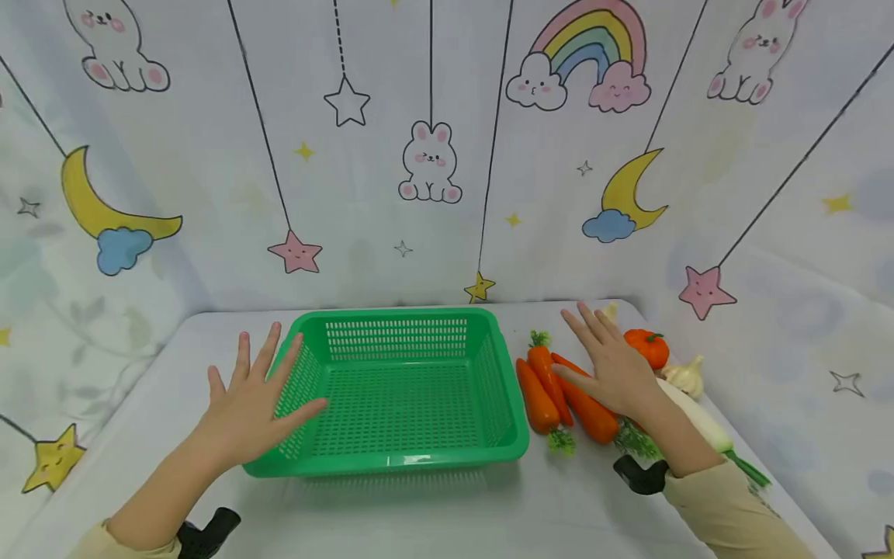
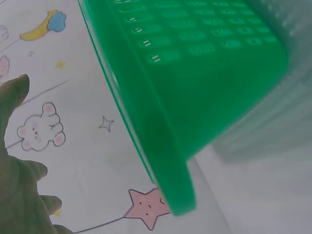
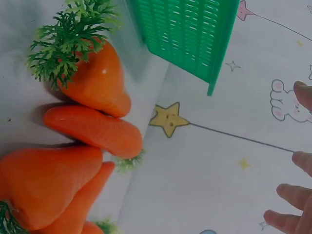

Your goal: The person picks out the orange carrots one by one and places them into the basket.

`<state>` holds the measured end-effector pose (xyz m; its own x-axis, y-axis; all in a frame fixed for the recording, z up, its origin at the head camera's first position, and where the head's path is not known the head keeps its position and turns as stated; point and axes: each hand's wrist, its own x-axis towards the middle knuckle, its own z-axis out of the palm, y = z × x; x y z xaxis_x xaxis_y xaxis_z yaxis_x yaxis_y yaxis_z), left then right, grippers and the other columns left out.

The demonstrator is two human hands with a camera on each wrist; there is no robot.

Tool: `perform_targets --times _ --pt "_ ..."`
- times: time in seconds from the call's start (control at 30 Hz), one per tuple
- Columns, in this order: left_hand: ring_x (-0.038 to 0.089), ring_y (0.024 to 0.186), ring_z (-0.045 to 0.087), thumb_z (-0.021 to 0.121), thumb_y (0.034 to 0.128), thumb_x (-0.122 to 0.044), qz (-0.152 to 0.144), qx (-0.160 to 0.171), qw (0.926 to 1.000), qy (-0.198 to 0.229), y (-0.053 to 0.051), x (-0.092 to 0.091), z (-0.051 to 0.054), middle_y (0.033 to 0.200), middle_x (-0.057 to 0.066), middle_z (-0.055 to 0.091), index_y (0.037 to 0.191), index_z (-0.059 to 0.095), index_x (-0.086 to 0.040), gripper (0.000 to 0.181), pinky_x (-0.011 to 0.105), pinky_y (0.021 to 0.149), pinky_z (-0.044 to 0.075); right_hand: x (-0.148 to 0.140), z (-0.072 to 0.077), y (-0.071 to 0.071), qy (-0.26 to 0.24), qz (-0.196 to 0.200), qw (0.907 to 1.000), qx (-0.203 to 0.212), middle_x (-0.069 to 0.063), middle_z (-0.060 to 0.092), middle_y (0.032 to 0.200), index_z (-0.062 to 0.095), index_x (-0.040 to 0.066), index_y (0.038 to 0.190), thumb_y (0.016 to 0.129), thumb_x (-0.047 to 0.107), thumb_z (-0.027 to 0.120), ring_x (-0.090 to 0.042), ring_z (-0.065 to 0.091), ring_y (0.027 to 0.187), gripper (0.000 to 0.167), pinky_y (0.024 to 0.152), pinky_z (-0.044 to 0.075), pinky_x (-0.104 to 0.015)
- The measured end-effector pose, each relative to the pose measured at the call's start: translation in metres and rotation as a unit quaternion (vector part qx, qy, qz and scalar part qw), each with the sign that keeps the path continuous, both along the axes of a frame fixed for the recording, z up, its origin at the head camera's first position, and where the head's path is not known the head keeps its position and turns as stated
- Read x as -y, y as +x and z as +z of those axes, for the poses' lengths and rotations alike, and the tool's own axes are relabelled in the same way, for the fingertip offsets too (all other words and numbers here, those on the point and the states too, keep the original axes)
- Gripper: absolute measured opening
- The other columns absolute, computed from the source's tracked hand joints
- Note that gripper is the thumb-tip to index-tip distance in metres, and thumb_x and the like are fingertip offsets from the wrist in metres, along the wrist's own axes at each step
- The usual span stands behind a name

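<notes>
Both hands empty, fingers spread wide: we have the left hand (image 1: pixel 254 411) at the left side of the green basket (image 1: pixel 391 464), the right hand (image 1: pixel 615 369) nearer the carrots (image 1: pixel 536 397). These lie on the white table (image 1: pixel 419 520), just right of the basket, below and leftward of the right hand. We read long axes running away from the person, slanting left; leftmost tip points toward the patterned cloth (image 1: pixel 363 256), leafy end (image 1: pixel 561 442) nearer the person
</notes>
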<state>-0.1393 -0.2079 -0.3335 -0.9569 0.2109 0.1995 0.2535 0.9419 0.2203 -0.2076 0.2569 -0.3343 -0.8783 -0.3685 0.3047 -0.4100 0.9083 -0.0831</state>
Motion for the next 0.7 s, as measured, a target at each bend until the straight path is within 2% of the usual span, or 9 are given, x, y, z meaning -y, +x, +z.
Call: perform_targets --times 0.2,0.33,0.4,0.5,0.57,0.63,0.7 --pt "0.038 0.13 -0.025 0.048 0.0867 -0.057 -0.005 0.013 0.9991 0.041 0.0 0.013 -0.004 0.151 0.004 -0.018 0.147 -0.006 -0.022 0.089 0.08 0.082 -0.004 -0.002 -0.003 0.002 -0.023 -0.001 0.9997 0.013 -0.015 0.018 0.15 0.017 0.02 0.148 0.085 0.054 0.055 -0.045 0.022 0.13 0.081 0.089 0.037 -0.061" --pt "0.039 0.129 -0.026 0.048 0.0883 -0.054 -0.002 0.03 0.9972 0.069 0.0 0.018 -0.009 0.151 0.007 -0.018 0.147 -0.007 -0.022 0.087 0.08 0.08 -0.004 -0.001 -0.011 0.002 -0.032 -0.002 0.999 0.03 -0.015 0.019 0.149 0.019 0.019 0.148 0.085 0.055 0.054 -0.043 0.023 0.13 0.08 0.088 0.038 -0.06" --pt "0.04 0.129 -0.026 0.047 0.0889 -0.053 0.001 0.038 0.9957 0.084 0.0 0.02 -0.011 0.151 0.008 -0.017 0.147 -0.007 -0.022 0.086 0.08 0.08 -0.003 0.0 -0.015 0.001 -0.031 -0.005 0.999 0.034 -0.014 0.02 0.149 0.02 0.02 0.147 0.085 0.056 0.053 -0.041 0.024 0.131 0.079 0.083 0.045 -0.055" --pt "0.043 0.13 -0.023 0.047 0.0895 -0.052 0.005 0.047 0.9934 0.104 0.0 0.021 -0.015 0.151 0.011 -0.016 0.147 -0.007 -0.021 0.085 0.081 0.08 -0.002 0.003 -0.02 0.0 -0.031 -0.011 0.9986 0.042 -0.013 0.022 0.149 0.022 0.02 0.147 0.085 0.056 0.053 -0.041 0.027 0.129 0.078 0.063 0.053 -0.041" --pt "0.045 0.13 -0.021 0.048 0.0897 -0.05 0.006 0.05 0.9918 0.117 0.0 0.023 -0.018 0.151 0.013 -0.014 0.147 -0.007 -0.02 0.085 0.081 0.08 0.0 0.005 -0.024 0.001 -0.033 -0.01 0.9982 0.049 -0.013 0.023 0.148 0.023 0.019 0.146 0.085 0.056 0.053 -0.041 0.029 0.128 0.077 0.065 0.052 -0.041" --pt "0.046 0.13 -0.019 0.049 0.0901 -0.049 0.004 0.052 0.9904 0.128 0.0 0.024 -0.022 0.151 0.014 -0.013 0.148 -0.007 -0.019 0.085 0.082 0.079 0.001 0.007 -0.029 0.001 -0.039 -0.006 0.9977 0.055 -0.014 0.024 0.148 0.024 0.018 0.146 0.085 0.055 0.053 -0.042 0.03 0.127 0.077 0.073 0.051 -0.047" --pt "0.048 0.13 -0.017 0.049 0.0905 -0.047 0.001 0.054 0.9892 0.137 -0.001 0.025 -0.026 0.151 0.015 -0.013 0.148 -0.007 -0.019 0.084 0.082 0.078 0.002 0.008 -0.035 0.001 -0.044 -0.003 0.9974 0.057 -0.015 0.025 0.147 0.025 0.018 0.146 0.085 0.055 0.053 -0.041 0.032 0.126 0.076 0.083 0.044 -0.056"
